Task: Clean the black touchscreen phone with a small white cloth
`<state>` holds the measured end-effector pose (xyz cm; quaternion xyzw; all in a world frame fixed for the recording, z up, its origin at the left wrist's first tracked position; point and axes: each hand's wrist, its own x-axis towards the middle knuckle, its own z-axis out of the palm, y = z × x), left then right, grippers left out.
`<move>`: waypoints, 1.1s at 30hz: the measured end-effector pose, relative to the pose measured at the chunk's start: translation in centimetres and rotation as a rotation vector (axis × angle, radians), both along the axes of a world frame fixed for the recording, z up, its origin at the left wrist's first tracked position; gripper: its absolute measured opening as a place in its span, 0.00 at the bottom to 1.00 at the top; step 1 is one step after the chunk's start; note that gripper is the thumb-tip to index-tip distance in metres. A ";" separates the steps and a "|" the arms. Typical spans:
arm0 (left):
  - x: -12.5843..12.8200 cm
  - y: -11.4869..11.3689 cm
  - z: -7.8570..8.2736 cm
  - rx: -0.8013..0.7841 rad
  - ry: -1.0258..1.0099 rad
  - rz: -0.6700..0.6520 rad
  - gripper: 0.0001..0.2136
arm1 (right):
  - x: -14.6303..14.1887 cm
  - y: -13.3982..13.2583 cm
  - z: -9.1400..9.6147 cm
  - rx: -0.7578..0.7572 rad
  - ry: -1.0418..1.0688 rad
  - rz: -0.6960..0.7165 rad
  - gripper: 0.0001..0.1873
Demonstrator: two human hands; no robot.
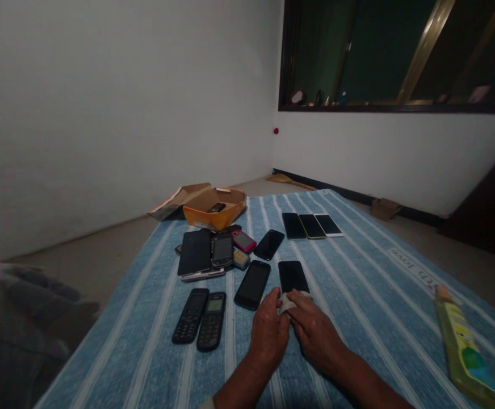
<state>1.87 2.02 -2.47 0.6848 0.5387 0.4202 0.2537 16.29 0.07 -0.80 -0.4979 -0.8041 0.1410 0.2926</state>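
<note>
A black smartphone (pixel 293 276) lies face up in front of me, its near end hidden by my hands. My right hand (pixel 315 329) has its fingers closed on a pale cloth (pixel 289 302), which presses on the phone's lower part. At the phone's near left corner, my left hand (pixel 269 330) is closed, fingers curled against its edge and partly covering it. Just left lies another dark smartphone (pixel 252 285). Two keypad phones, one black (pixel 191 316) and one with a greenish screen (pixel 212 322), rest side by side farther left.
Behind is a phone pile with a dark tablet-like device (pixel 195 251) and a pink phone (pixel 244 241). An open orange box (pixel 215 216) holds a phone. Three phones (pixel 313 226) line up at the back right. A yellow-green bottle (pixel 464 346) lies at right on the striped cloth (pixel 366 318).
</note>
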 end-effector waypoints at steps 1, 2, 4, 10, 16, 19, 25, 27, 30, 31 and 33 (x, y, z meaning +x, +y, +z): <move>0.0 0.0 -0.1 0.017 0.007 0.003 0.23 | 0.1 0.1 -0.1 0.000 0.020 0.005 0.21; 0.0 0.1 -0.2 0.040 0.017 0.003 0.23 | 0.1 0.1 -0.2 0.002 0.042 0.015 0.21; -0.1 0.1 -0.4 0.107 0.045 -0.004 0.22 | 0.3 0.2 -0.3 0.014 0.095 0.037 0.20; -0.2 -0.2 -0.1 0.254 0.097 -0.019 0.17 | 0.6 0.4 0.9 -0.030 0.271 0.143 0.19; 0.4 -0.8 2.1 0.267 0.008 -0.043 0.14 | 1.2 0.5 2.9 -0.190 0.581 -0.014 0.16; 0.5 -1.1 2.8 0.310 -0.039 -0.041 0.17 | 1.4 0.7 3.5 -0.331 0.831 -0.169 0.09; 0.4 -1.4 2.8 0.480 -0.012 -0.089 0.19 | 1.1 0.6 3.6 -0.581 1.222 -0.221 0.20; 0.5 -1.4 2.8 0.494 -0.009 -0.106 0.19 | 0.9 0.5 3.6 -0.606 1.284 -0.178 0.22; 0.5 -1.4 2.9 0.462 -0.029 -0.113 0.17 | 0.8 0.3 3.6 -0.608 1.330 -0.159 0.23; 0.6 -1.4 3.1 0.439 -0.048 -0.117 0.16 | 0.8 0.3 3.6 -0.598 1.334 -0.162 0.23; 0.6 -1.4 3.4 0.374 -0.104 -0.119 0.13 | 0.7 0.2 3.6 -0.569 1.335 -0.181 0.24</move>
